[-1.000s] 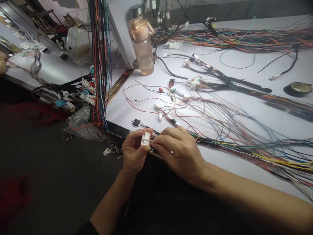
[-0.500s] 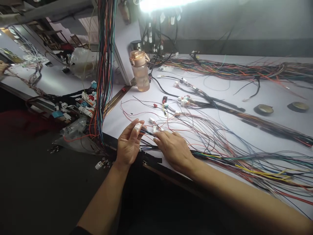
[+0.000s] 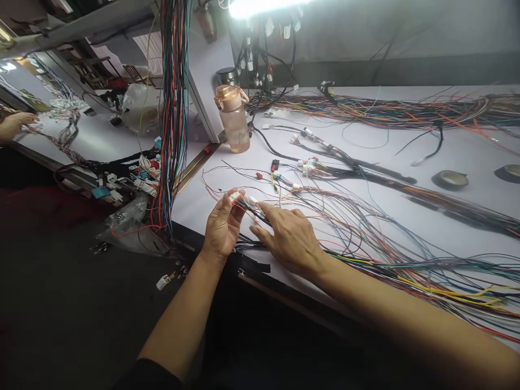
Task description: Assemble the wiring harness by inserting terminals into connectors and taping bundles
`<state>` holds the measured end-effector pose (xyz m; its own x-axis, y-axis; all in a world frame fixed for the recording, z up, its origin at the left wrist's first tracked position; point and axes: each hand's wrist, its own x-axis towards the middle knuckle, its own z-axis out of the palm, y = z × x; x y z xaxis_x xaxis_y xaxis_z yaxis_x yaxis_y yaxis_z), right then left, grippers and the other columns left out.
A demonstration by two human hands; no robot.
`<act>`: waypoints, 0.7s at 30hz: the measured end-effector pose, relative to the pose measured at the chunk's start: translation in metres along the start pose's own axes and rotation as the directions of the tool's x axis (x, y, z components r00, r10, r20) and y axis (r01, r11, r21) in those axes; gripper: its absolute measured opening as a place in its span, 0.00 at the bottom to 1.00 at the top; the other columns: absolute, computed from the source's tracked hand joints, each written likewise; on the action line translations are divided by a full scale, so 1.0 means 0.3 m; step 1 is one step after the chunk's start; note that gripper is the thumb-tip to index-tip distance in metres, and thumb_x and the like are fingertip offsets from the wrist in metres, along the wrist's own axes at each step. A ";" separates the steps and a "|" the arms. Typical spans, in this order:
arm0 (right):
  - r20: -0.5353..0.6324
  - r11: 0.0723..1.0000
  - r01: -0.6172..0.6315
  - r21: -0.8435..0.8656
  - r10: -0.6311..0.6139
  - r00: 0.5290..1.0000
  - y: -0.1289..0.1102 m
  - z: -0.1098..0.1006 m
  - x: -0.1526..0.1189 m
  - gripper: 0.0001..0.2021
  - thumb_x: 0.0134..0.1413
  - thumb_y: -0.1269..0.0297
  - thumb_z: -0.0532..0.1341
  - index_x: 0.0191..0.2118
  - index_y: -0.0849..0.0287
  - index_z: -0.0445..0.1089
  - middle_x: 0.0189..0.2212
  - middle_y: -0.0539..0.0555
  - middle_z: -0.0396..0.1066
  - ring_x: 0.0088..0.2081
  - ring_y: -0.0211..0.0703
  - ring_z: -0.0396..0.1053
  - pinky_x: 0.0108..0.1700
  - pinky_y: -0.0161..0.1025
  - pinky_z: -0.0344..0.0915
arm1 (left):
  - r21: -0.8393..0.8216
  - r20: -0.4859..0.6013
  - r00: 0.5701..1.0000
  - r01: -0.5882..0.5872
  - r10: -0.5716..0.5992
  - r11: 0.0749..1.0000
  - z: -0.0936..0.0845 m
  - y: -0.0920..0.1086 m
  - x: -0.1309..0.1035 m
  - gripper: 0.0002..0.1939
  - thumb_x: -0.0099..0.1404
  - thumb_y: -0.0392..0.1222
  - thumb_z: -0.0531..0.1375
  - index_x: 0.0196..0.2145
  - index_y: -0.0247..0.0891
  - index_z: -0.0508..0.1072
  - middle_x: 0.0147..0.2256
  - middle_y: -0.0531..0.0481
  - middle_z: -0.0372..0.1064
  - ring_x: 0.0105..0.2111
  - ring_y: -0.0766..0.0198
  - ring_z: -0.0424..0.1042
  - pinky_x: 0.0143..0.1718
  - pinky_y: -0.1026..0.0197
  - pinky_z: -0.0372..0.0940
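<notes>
My left hand point(image 3: 222, 226) is closed round a white wire connector point(image 3: 234, 197), gripped near the fingertips. A bunch of dark and coloured wires point(image 3: 251, 208) runs from that connector to the right, towards my other hand. My right hand point(image 3: 293, 238) is over the wires with its thumb and index finger apart, and I see nothing held between them. Close to its index fingertip is a second white connector point(image 3: 253, 201); whether they touch I cannot tell. Loose thin wires point(image 3: 325, 208) spread across the white table beyond my right hand.
A drinking bottle point(image 3: 234, 119) stands at the back. A hanging wire bundle point(image 3: 175, 108) drops past the table's left end. Taped harness branches point(image 3: 382, 181) and tape rolls point(image 3: 450, 179) lie on the right. Another person's hand point(image 3: 14, 125) is at the far-left bench.
My left hand has moved slightly up and right with the connector. My right hand's thumb and index finger have parted, letting go of the wires, and the index finger now points towards the second connector.
</notes>
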<state>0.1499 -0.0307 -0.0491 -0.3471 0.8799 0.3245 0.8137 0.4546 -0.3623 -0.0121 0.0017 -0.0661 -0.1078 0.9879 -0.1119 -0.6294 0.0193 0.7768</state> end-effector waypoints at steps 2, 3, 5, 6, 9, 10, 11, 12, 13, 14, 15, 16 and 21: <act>0.013 1.000 -0.013 -0.011 0.014 1.000 -0.011 0.004 0.028 0.21 0.67 0.56 0.52 0.58 0.65 0.60 0.40 0.58 0.76 0.38 0.44 0.71 0.39 0.40 0.53 | 0.006 0.008 1.000 0.002 -0.002 1.000 0.015 0.002 0.006 0.12 0.61 0.44 0.65 0.39 0.34 0.77 0.42 0.44 0.77 0.37 0.68 0.77 0.45 0.65 0.70; 0.031 1.000 -0.014 -0.016 0.014 0.999 -0.016 0.007 0.040 0.18 0.67 0.59 0.51 0.56 0.64 0.62 0.39 0.57 0.76 0.37 0.43 0.71 0.38 0.39 0.53 | 0.011 0.009 1.000 0.005 -0.005 1.000 0.021 0.002 0.010 0.12 0.61 0.45 0.65 0.39 0.34 0.77 0.42 0.44 0.77 0.36 0.68 0.76 0.45 0.65 0.70; 0.077 1.000 -0.006 -0.026 0.008 0.997 -0.020 0.014 0.055 0.14 0.69 0.65 0.47 0.51 0.62 0.65 0.37 0.55 0.76 0.35 0.41 0.70 0.36 0.39 0.52 | 0.021 -0.003 1.000 0.017 -0.017 1.000 0.031 0.003 0.017 0.12 0.62 0.46 0.64 0.38 0.33 0.76 0.40 0.44 0.77 0.35 0.68 0.76 0.43 0.65 0.70; 0.105 1.000 -0.006 -0.030 0.010 0.994 -0.021 0.017 0.058 0.14 0.69 0.66 0.46 0.49 0.61 0.66 0.36 0.55 0.76 0.33 0.40 0.70 0.34 0.39 0.51 | 0.023 -0.017 0.999 0.032 -0.032 0.999 0.034 0.003 0.020 0.12 0.62 0.46 0.64 0.38 0.33 0.76 0.39 0.45 0.77 0.34 0.69 0.76 0.42 0.66 0.70; 0.189 0.998 -0.065 -0.023 0.068 0.980 -0.020 0.017 0.057 0.13 0.69 0.66 0.45 0.45 0.60 0.66 0.35 0.53 0.75 0.29 0.40 0.69 0.29 0.39 0.47 | 0.002 -0.084 0.992 0.095 -0.094 0.995 0.043 0.002 0.027 0.11 0.63 0.45 0.63 0.35 0.33 0.75 0.35 0.47 0.76 0.32 0.70 0.75 0.39 0.68 0.70; 0.213 0.996 -0.094 -0.010 0.094 0.972 -0.019 0.016 0.055 0.13 0.68 0.65 0.46 0.44 0.59 0.66 0.35 0.53 0.75 0.28 0.40 0.68 0.28 0.38 0.46 | -0.011 -0.108 0.987 0.117 -0.118 0.993 0.046 0.001 0.029 0.10 0.64 0.44 0.63 0.34 0.32 0.75 0.34 0.47 0.76 0.31 0.70 0.75 0.39 0.69 0.70; 0.233 0.993 -0.120 0.007 0.115 0.966 -0.018 0.014 0.054 0.12 0.68 0.64 0.46 0.44 0.59 0.65 0.34 0.52 0.75 0.27 0.39 0.68 0.27 0.38 0.45 | -0.025 -0.132 0.981 0.137 -0.139 0.990 0.049 0.001 0.031 0.10 0.64 0.44 0.62 0.33 0.32 0.75 0.33 0.47 0.76 0.31 0.70 0.75 0.38 0.69 0.70; 0.245 0.990 -0.140 0.025 0.129 0.961 -0.017 0.011 0.054 0.12 0.68 0.63 0.46 0.43 0.58 0.65 0.33 0.52 0.75 0.27 0.39 0.68 0.26 0.38 0.44 | -0.038 -0.155 0.975 0.153 -0.157 0.988 0.051 0.001 0.033 0.10 0.65 0.43 0.61 0.33 0.32 0.75 0.33 0.47 0.76 0.30 0.70 0.75 0.38 0.69 0.70; 0.250 0.987 -0.154 0.042 0.139 0.958 -0.017 0.009 0.055 0.13 0.69 0.62 0.45 0.42 0.58 0.65 0.32 0.52 0.75 0.27 0.40 0.68 0.26 0.38 0.44 | -0.049 -0.173 0.969 0.170 -0.176 0.984 0.054 0.001 0.035 0.10 0.65 0.43 0.61 0.32 0.32 0.75 0.32 0.47 0.76 0.30 0.70 0.75 0.37 0.69 0.70; 0.251 0.985 -0.164 0.057 0.145 0.957 -0.015 0.008 0.056 0.15 0.69 0.60 0.44 0.42 0.58 0.65 0.31 0.52 0.74 0.27 0.40 0.69 0.26 0.38 0.44 | -0.057 -0.188 0.962 0.190 -0.198 0.980 0.056 0.001 0.038 0.10 0.66 0.42 0.60 0.32 0.32 0.75 0.32 0.47 0.76 0.30 0.70 0.75 0.37 0.69 0.71; 0.246 0.982 -0.173 0.073 0.151 0.957 -0.013 0.007 0.058 0.17 0.70 0.58 0.42 0.41 0.58 0.65 0.29 0.52 0.74 0.27 0.40 0.69 0.26 0.37 0.44 | -0.063 -0.201 0.955 0.209 -0.218 0.976 0.058 0.001 0.040 0.11 0.66 0.42 0.60 0.31 0.31 0.74 0.31 0.47 0.76 0.29 0.70 0.75 0.36 0.69 0.71; 0.241 0.978 -0.187 0.093 0.160 0.957 -0.011 0.006 0.060 0.19 0.70 0.56 0.41 0.40 0.58 0.65 0.28 0.51 0.73 0.27 0.40 0.69 0.26 0.37 0.45 | -0.070 -0.209 0.949 0.226 -0.235 0.972 0.060 0.000 0.042 0.11 0.67 0.42 0.59 0.31 0.31 0.74 0.31 0.47 0.76 0.29 0.70 0.75 0.35 0.69 0.71; 0.210 0.944 -0.264 0.199 0.223 0.952 0.008 0.012 0.071 0.20 0.70 0.55 0.41 0.37 0.56 0.66 0.28 0.50 0.74 0.27 0.39 0.69 0.28 0.36 0.48 | -0.077 -0.213 0.941 0.250 -0.261 0.965 0.067 -0.003 0.045 0.13 0.68 0.42 0.57 0.29 0.31 0.74 0.28 0.48 0.75 0.28 0.70 0.75 0.34 0.69 0.72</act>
<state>0.1429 -0.0104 -0.0463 -0.2472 0.9679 0.0449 0.7670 0.2238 -0.6013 0.0024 0.0182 -0.0560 -0.1014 0.8921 -0.4404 -0.6938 0.2539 0.6739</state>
